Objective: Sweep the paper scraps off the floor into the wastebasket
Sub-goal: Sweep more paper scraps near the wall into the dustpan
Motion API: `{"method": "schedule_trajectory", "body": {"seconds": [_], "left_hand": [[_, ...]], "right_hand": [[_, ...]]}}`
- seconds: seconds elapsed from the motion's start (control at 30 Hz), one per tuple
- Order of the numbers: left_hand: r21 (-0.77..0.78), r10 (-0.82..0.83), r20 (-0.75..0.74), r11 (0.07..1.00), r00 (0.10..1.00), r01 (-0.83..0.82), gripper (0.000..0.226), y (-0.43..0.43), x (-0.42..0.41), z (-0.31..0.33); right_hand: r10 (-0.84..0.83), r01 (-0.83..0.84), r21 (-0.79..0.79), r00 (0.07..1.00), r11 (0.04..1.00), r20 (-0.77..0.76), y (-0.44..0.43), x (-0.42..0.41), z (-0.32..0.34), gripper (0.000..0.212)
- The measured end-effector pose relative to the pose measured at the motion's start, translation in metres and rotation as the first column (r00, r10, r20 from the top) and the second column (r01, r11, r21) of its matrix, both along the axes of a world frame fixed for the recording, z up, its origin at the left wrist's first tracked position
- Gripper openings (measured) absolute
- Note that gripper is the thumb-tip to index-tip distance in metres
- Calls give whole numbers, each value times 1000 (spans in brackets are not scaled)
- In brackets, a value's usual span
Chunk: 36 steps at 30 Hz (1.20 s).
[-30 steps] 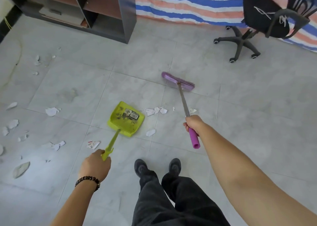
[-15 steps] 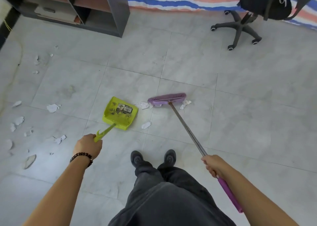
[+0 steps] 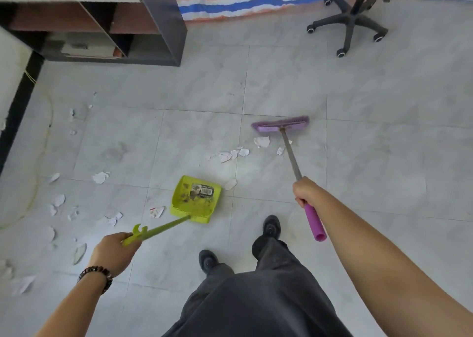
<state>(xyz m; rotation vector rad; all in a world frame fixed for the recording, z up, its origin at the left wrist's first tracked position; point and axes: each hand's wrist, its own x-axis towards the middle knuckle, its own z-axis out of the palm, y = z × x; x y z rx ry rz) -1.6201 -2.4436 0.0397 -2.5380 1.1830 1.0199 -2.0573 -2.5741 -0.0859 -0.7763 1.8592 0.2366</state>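
Purple-bristled broom with metal shaft (image 3: 290, 155) now reaches out beyond the white paper scraps (image 3: 261, 141), away from the lime-green plastic dustpan (image 3: 195, 198), right hand (image 3: 305, 190) gripping its shaft, left hand (image 3: 114, 252) clasping the dustpan's handle, more scraps strewn toward the grey tiled floor's (image 3: 358, 157) left edge

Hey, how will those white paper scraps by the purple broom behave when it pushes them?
The paper scraps look thin and crumpled, so probably very light: likely to slide easily on the smooth tile floor and scatter rather than stay together. The flatter ones may slip under the broom bristles.
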Motion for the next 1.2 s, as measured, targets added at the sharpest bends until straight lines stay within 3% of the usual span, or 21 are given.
{"method": "schedule_trajectory", "body": {"seconds": [0.13,0.2,0.33,0.43,0.5,0.53,0.6,0.73,0.87,1.03,1.1,1.2], "left_hand": [[26,-61,-30,998,998,62,24,11,18,-10],[19,-98,-66,995,993,99,26,13,25,-22],[51,-194,-108,978,975,200,30,14,34,-50],[48,-175,-162,982,971,185,27,14,42,-67],[54,-154,-189,985,970,167,18,17,47,-71],[58,-157,-186,984,970,170,15,19,49,-72],[59,-166,-176,982,970,179,15,22,49,-72],[53,-130,-183,988,974,142,22,20,46,-72],[54,-90,-182,993,979,101,6,23,43,-73],[106,2,-176,994,984,17,18,33,51,-77],[121,50,-163,992,985,-30,18,41,54,-79],[123,115,-175,988,978,-95,14,59,52,-78]], "right_hand": [[43,-46,89,999,995,32,26,39,20,28],[-46,39,99,996,994,72,49,66,35,16],[-236,211,133,949,968,209,102,123,60,13],[-388,348,182,875,920,291,130,140,84,19],[-575,507,275,757,817,312,141,134,97,30],[-641,563,309,698,767,320,144,132,107,28],[-672,602,298,664,741,328,147,134,123,19],[-507,477,174,789,861,347,129,165,121,11],[-231,253,-30,921,967,313,89,204,92,11],[-75,103,-74,947,992,313,52,234,38,17],[5,9,-61,974,998,227,47,234,16,20],[280,-280,-23,959,960,49,58,208,-5,44]]}}
